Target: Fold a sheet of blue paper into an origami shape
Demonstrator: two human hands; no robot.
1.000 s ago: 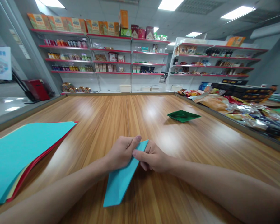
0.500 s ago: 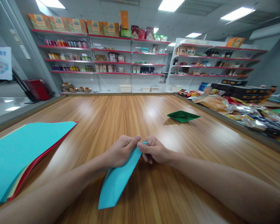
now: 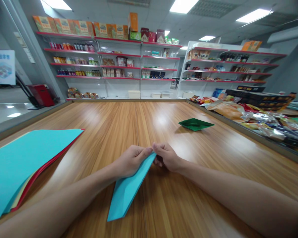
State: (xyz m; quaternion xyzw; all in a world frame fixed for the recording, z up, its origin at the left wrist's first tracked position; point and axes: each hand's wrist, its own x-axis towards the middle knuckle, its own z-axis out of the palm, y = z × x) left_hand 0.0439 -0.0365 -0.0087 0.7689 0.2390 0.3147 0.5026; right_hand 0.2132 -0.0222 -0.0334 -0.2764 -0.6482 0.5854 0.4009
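A folded strip of light-blue paper [image 3: 130,190] slants over the wooden table, its wide lower end toward me and its narrow tip up between my hands. My left hand [image 3: 131,161] grips it along its left side, thumb on top near the tip. At the tip, my right hand [image 3: 167,156] pinches the paper's upper end between thumb and curled fingers. Both hands almost touch there, so the tip itself is partly hidden. Farther off to the right lies a green folded paper boat [image 3: 196,124], apart from both hands.
On the left rests a stack of coloured paper sheets [image 3: 32,155], blue on top with cream and red beneath. Packaged snacks [image 3: 228,110] fill a bordered area along the right. Stocked shelves [image 3: 120,54] stand behind the table's raised far edge.
My right thumb has shifted slightly up and right at the paper's tip, and the strip has swung a little to the right. My left hand keeps its grip.
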